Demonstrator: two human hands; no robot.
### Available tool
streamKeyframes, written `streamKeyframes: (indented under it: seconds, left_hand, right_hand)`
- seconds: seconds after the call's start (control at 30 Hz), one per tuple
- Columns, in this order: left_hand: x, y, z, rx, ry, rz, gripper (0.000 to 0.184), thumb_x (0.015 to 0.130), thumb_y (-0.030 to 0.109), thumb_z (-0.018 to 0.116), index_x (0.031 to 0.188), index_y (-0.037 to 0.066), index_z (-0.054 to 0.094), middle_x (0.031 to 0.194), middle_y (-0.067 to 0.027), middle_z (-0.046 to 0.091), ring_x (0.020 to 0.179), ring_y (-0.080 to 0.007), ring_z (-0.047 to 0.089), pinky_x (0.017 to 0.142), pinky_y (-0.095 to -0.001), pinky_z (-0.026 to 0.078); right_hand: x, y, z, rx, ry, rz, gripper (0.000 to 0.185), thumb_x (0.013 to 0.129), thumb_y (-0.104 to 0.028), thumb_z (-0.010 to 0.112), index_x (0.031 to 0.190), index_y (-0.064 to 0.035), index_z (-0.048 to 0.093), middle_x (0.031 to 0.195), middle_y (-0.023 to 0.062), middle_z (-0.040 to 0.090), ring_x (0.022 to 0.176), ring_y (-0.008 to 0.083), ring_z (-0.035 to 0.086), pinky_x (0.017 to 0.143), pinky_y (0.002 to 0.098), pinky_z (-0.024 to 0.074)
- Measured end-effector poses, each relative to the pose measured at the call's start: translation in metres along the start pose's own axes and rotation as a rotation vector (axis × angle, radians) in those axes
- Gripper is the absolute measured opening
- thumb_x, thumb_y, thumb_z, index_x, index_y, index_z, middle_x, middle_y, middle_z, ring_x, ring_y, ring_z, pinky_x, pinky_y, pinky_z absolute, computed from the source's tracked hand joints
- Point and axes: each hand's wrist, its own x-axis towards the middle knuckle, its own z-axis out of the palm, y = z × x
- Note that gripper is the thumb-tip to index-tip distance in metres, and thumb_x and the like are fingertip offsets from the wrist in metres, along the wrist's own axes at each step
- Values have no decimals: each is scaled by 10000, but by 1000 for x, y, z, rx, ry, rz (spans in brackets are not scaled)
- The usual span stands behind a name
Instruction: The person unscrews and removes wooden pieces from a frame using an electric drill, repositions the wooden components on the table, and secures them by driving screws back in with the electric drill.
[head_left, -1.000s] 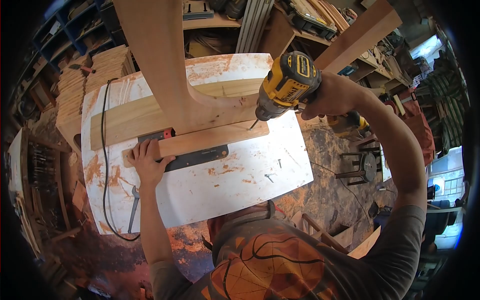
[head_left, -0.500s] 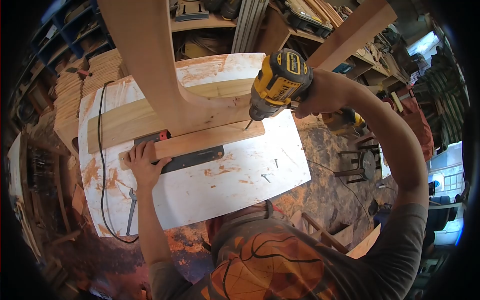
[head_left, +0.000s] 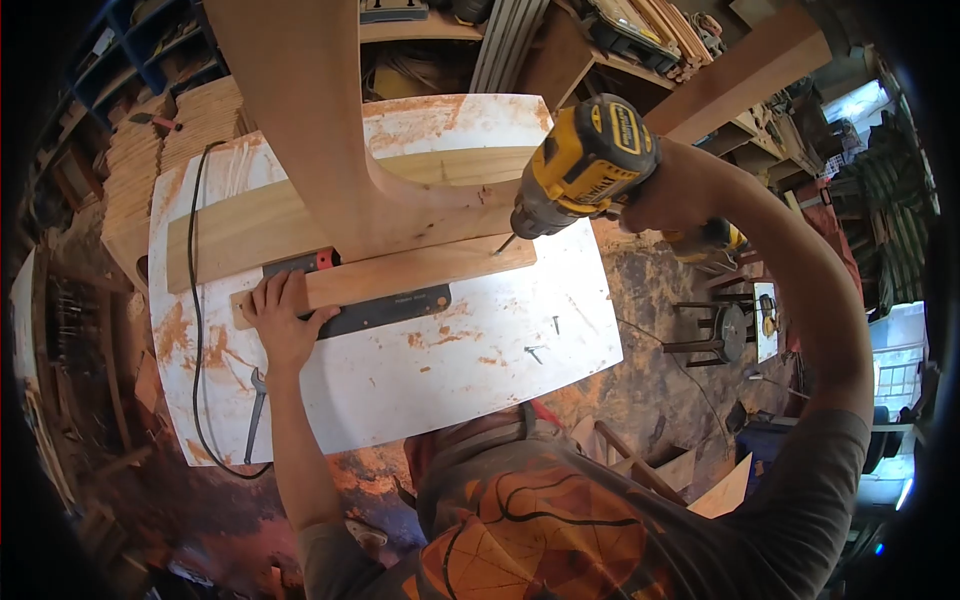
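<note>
My right hand (head_left: 672,192) is wrapped around the handle of a yellow and black cordless drill (head_left: 592,155). The drill tilts to the lower left, and its thin bit meets the right end of a narrow wooden strip (head_left: 420,272). At the strip's other end, my left hand (head_left: 284,318) grips it with fingers over the top and thumb on the near side. Under the strip lies a flat black tool (head_left: 390,310) with a red end piece; its kind is unclear. A large curved wooden piece (head_left: 300,110) rises behind the strip.
The white board (head_left: 440,390) carries wood dust, a wrench (head_left: 256,415), a black cable (head_left: 198,300), a few screws (head_left: 535,353) and a wide plank (head_left: 225,235). A second yellow drill (head_left: 705,243) and a round stool (head_left: 730,332) are at the right.
The view has shifted slightly. The drill leans over a little more, its body farther right, while the bit stays at the strip's right end. My left hand keeps its hold.
</note>
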Motion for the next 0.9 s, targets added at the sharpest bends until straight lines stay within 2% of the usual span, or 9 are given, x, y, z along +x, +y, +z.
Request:
streamKeyframes:
  seconds: [0.17,0.23,0.37,0.47,0.67,0.73,0.9]
  left_hand:
    - [2,-1,0,-6,-6,3,823,649,642,789,1222,64,669,1246,-99,621,1217,-317,492,1086,-514,247]
    - [3,0,0,-18,-9,9,824,650,648,785,1221,65,670,1245,-98,621,1215,-317,492,1086,-515,246]
    - [3,1,-1,-1,-20,-9,827,653,658,778,1221,66,675,1243,-99,618,1213,-316,493,1088,-518,239]
    - [3,0,0,2,-17,-9,826,652,656,781,1224,68,677,1245,-97,615,1214,-314,492,1090,-517,235]
    - [3,0,1,-5,-25,-22,825,641,641,795,1227,72,677,1253,-88,607,1222,-310,486,1095,-520,227]
    - [2,-1,1,-2,-23,-20,826,637,637,797,1227,73,677,1256,-85,605,1224,-309,485,1094,-522,227]
    - [2,-1,1,-19,-7,-12,830,624,637,797,1223,75,677,1248,-83,608,1225,-305,485,1093,-522,228]
  right_hand:
    - [2,4,2,15,24,-11,438,707,-116,717,1143,-75,691,998,114,732,897,226,696,853,372,557]
    - [6,10,5,-1,43,-128,431,713,-109,706,1142,-74,687,1004,112,730,910,240,699,877,369,557]
    - [4,7,6,39,77,-211,390,719,-45,671,1108,-39,691,996,144,727,915,270,692,862,377,538]
    - [3,4,6,17,27,-105,391,723,-45,662,1114,-35,684,1012,154,722,939,282,687,871,387,536]
    - [10,18,16,27,139,-292,354,711,-52,666,1061,-2,654,971,158,716,897,308,690,852,403,541]
    - [14,23,21,116,197,-389,324,702,-48,662,1017,22,635,939,162,712,875,327,688,843,411,543]
    - [16,7,12,-33,120,-411,340,700,-48,674,1029,27,626,931,175,712,889,330,694,836,412,542]
